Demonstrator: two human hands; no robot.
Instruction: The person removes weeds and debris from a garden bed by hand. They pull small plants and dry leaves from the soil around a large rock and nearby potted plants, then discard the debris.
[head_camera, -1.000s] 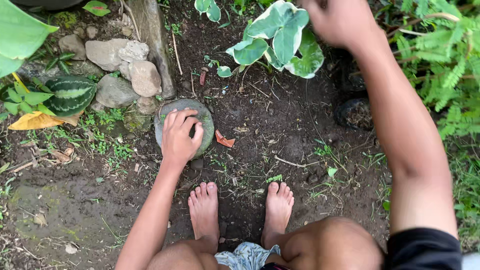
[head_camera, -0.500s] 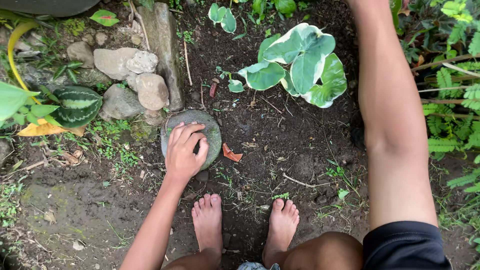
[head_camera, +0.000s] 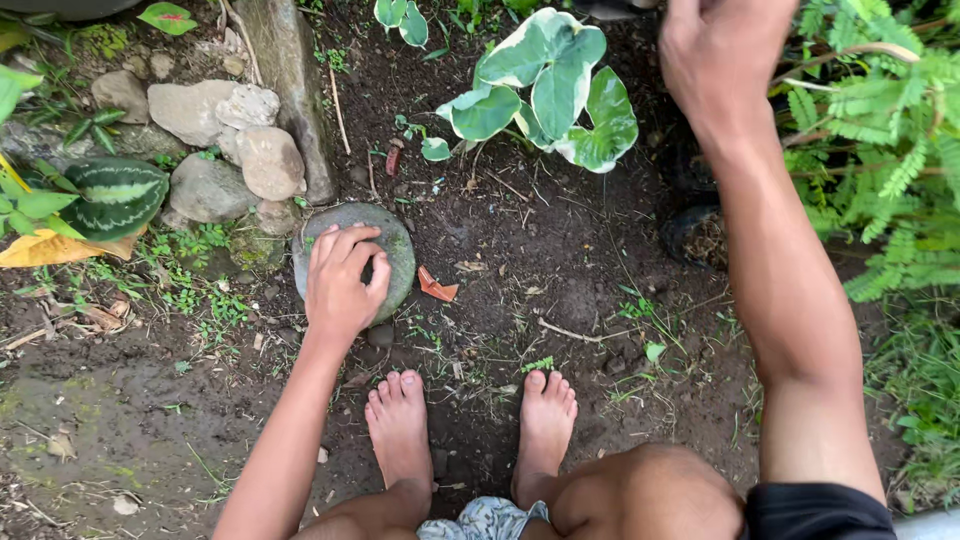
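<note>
Dark, damp garden soil (head_camera: 560, 300) spreads under us, strewn with twigs and small weeds, and we look straight down at it from a crouch. Nearest to us are our two bare feet (head_camera: 400, 425), planted side by side on the soil, toes pointing away, with a knee and a bit of patterned cloth at the bottom edge of the view.

Just beyond the left foot, our left hand (head_camera: 340, 280) lies palm down on a round, flat, greenish stone (head_camera: 395, 240) that sits in the soil. Its fingers are spread loosely over the top of the stone, touching it rather than gripping around it. Just beside the stone, toward the middle of the bed, lies a small orange-red shard (head_camera: 437, 288).

Farther out at the left edge of the bed we see a heap of pale grey rocks (head_camera: 215, 120), a striped dark green leaf (head_camera: 115, 195) beside them and a yellow leaf (head_camera: 50, 248) below that. A grey stone slab (head_camera: 290, 80) stands along the rocks.

At the far edge a plant with green and cream leaves (head_camera: 550, 90) grows from the soil. Our right hand (head_camera: 720, 50) is raised at the top edge, above that plant's right side, near the ferns (head_camera: 890, 150). We cannot tell its grip, since its fingers are cut off by the edge of the view.
</note>
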